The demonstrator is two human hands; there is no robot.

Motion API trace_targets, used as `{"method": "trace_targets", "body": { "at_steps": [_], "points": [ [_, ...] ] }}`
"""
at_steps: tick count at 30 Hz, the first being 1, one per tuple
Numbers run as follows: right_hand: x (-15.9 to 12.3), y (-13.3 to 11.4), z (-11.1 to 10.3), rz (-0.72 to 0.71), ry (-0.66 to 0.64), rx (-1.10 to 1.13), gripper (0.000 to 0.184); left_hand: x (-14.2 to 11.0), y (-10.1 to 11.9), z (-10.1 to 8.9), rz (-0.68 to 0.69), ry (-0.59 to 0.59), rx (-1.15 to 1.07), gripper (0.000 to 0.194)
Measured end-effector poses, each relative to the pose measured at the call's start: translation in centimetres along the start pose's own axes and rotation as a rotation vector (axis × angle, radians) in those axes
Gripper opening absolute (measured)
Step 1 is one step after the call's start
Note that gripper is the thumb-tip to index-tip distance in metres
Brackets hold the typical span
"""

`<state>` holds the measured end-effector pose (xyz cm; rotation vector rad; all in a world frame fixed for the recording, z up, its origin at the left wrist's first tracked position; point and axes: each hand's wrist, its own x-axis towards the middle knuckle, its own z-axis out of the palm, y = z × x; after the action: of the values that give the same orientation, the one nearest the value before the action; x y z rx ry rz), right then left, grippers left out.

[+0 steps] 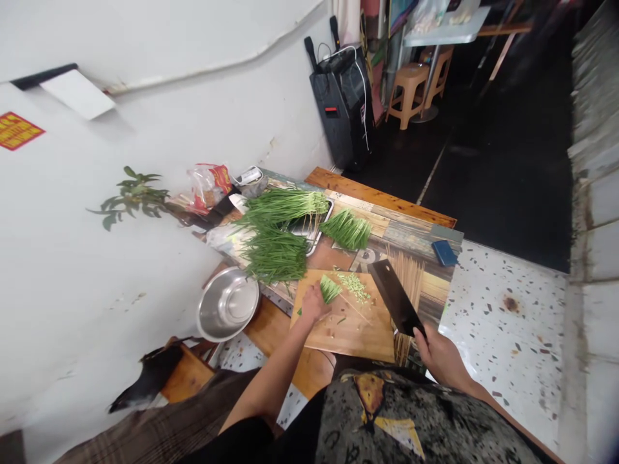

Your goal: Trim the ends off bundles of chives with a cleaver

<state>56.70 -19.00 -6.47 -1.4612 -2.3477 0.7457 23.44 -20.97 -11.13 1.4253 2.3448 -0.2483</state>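
A wooden cutting board (353, 328) lies at the near edge of the table. My left hand (313, 304) is closed on a small bunch of green chives (329, 288) lying on the board. Chopped chive bits (356, 285) sit just to the right of the bunch. My right hand (438, 353) grips the handle of a dark cleaver (395, 298), whose blade is held over the board's right edge, apart from the chives.
Large chive bundles (278, 232) lie on a metal tray (316, 240), with another bunch (347, 229) beside it. A steel bowl (227, 312) sits left of the board. Bamboo skewers (411, 274), a blue object (445, 252), a white wall to the left, stools at the back.
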Motion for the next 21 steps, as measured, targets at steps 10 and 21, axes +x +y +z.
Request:
{"method": "trace_targets", "body": {
  "at_steps": [10,21],
  "points": [
    [0.1,1.4,-0.9,0.187,0.101,-0.005,0.033,9.1,2.0,-14.0,0.177,0.293,-0.059,0.080],
    [0.7,0.8,2.3,0.310,0.099,0.033,0.035,25.6,6.9,-15.3,0.290,0.042,-0.064,0.065]
  ]
}}
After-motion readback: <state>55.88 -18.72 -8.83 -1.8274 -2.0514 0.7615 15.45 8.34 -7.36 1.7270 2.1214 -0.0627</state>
